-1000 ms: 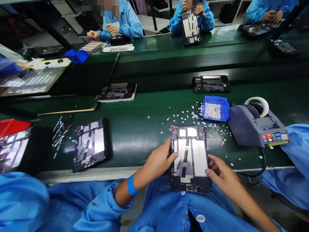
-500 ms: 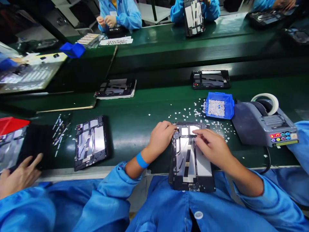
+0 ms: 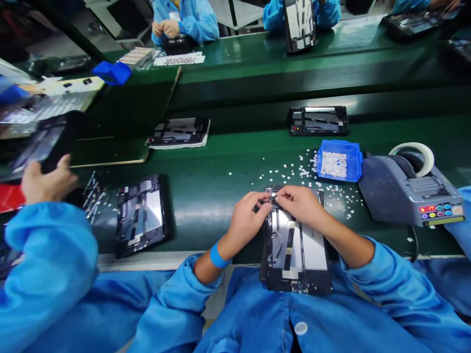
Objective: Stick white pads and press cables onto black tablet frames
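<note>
An opened tablet (image 3: 296, 245) lies face down at the near edge of the green bench (image 3: 213, 186), its near end hanging over the person's lap and its far end resting on the bench top. Both hands meet at the tablet's far left corner: the left hand (image 3: 247, 215) comes in from the left with its fingertips pinched together on a small part there, and the right hand (image 3: 300, 206) reaches across from the right, its fingers closed onto the same spot, so the two grips touch one another; what exactly they pinch is too small to tell. A blue band (image 3: 216, 256) sits on the left wrist. Small white scraps (image 3: 294, 172) are scattered on the bench just beyond the hands, and to the far right of them stands a blue tray (image 3: 355, 149) filled with more white bits. Right of the tray is a grey tape dispenser (image 3: 405, 191) with coloured buttons and a roll of tape on top. To the left on the bench lies a second opened tablet (image 3: 142, 213), well apart from the hands. At the far left, another person's hand (image 3: 46, 184) in a blue sleeve holds a dark device. Farther back, two more tablets lie on the belt
</note>
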`<state>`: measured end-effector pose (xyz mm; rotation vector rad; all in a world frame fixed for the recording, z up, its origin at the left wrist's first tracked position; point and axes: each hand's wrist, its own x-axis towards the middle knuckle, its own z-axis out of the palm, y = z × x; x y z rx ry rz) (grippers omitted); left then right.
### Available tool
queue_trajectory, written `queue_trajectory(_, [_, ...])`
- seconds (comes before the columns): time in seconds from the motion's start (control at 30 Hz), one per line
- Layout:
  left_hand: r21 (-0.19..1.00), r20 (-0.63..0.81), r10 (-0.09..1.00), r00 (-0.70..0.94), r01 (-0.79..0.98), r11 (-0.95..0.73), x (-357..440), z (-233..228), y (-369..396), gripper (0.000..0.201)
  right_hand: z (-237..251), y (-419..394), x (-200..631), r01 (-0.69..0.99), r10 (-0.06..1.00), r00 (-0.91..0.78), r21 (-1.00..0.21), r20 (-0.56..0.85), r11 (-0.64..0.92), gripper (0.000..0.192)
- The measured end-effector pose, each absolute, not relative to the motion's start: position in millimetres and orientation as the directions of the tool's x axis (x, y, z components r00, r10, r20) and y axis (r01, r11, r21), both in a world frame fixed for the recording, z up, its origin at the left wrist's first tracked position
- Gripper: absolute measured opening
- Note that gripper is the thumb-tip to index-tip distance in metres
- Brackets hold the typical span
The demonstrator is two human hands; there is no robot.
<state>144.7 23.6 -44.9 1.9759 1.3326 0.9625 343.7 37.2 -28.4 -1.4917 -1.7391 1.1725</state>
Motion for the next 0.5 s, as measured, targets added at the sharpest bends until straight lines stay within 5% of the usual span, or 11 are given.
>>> queue_trajectory(0.27, [0.895,0.026,0.992,0.127,0.44,-0.08,152,-47,21,0.014,-31,21,336,0.683,0.973,-0.151,-0.693,0.175,0.23,0.012])
queue_trajectory(0.5, [0.853,0.106,0.982,0.154,0.493,-0.17,149,-36,14,0.008,-37,15,340,0.661,0.933,-0.297,-0.662,0.201,0.353,0.018])
